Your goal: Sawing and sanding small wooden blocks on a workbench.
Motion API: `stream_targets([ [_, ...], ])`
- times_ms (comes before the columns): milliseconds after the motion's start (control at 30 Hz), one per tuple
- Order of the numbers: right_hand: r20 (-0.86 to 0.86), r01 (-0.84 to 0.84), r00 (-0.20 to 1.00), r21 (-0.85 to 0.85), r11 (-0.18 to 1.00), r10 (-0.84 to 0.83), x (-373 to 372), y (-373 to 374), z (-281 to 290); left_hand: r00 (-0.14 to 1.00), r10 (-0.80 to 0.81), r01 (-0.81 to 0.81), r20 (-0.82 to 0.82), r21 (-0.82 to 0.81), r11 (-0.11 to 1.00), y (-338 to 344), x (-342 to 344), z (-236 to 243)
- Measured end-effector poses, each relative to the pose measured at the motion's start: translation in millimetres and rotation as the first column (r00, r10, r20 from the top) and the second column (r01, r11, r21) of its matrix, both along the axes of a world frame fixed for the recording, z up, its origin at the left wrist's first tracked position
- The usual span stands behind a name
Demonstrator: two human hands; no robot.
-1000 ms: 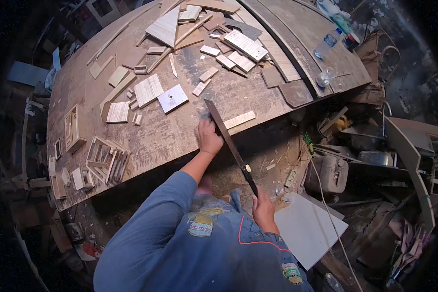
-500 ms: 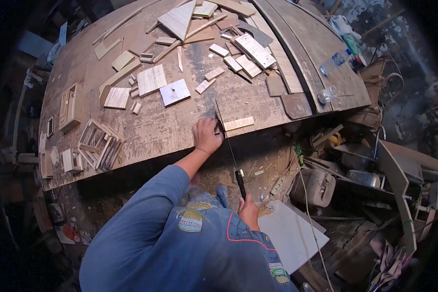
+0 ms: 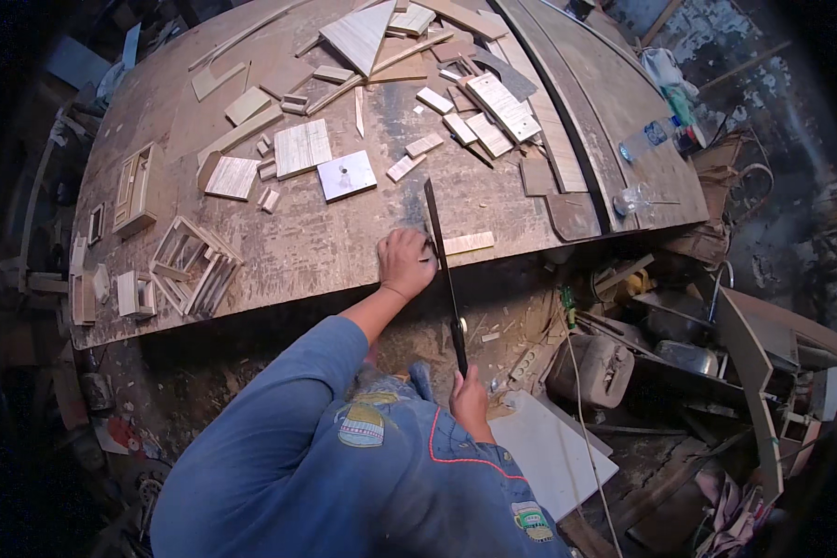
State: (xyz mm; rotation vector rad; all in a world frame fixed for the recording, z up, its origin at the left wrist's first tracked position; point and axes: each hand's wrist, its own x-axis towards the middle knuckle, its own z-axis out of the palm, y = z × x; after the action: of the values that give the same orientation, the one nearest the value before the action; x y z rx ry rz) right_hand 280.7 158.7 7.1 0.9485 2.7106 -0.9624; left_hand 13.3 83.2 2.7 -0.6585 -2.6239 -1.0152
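My right hand (image 3: 470,402) is closed round the black handle of a handsaw (image 3: 445,270), low in front of my body. The long thin blade points away from me, over the workbench's near edge. Just right of the blade, a small pale wooden strip (image 3: 470,244) lies along that edge. My left hand (image 3: 406,262) presses down at the edge, left of the blade, with its fingers curled. It appears to hold the strip's other end, which is hidden under the fingers and behind the saw. Something small and dark shows by the fingertips.
Wooden offcuts (image 3: 302,147) and a white block (image 3: 347,176) are scattered over the workbench (image 3: 298,242). Small wooden frames (image 3: 195,267) stand at the left. Plastic bottles (image 3: 649,138) lie at the right. A jerrycan (image 3: 591,370), a cable (image 3: 581,400) and a white board (image 3: 544,451) are below.
The saw blade has tilted, so more of its flat side shows. My right hand has shifted slightly with the handle. My left hand stays in place while the view moves a little.
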Motion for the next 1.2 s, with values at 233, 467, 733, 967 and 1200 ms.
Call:
stream_targets([
  [233, -0.078, -0.009, 0.997, 0.012, 1.0, 0.01, -27, 0, -4, 1.0, 0.008, -0.008, -0.014, 0.017, 1.0, 2, 0, 1],
  [467, -0.07, 0.017, 0.997, -0.017, 1.0, -0.019, -15, -1, -7, 1.0, -0.024, 0.024, -0.019, 0.012, 1.0, 0, 0, 4],
  [733, -0.136, -0.042, 0.99, -0.102, 0.994, 0.028, -58, 2, 4, 1.0, -0.025, 0.025, 0.015, -0.004, 1.0, -1, 0, 0],
  [967, -0.193, -0.05, 0.978, -0.592, 0.804, -0.082, -6, 18, -32, 0.998, -0.041, 0.041, 0.037, 0.007, 0.999, 1, 0, 4],
  [1200, 0.007, 0.146, 0.938, -0.915, 0.376, -0.346, 18, 22, -2, 0.999, -0.042, 0.041, 0.034, 0.015, 0.999, 0, 1, 2],
])
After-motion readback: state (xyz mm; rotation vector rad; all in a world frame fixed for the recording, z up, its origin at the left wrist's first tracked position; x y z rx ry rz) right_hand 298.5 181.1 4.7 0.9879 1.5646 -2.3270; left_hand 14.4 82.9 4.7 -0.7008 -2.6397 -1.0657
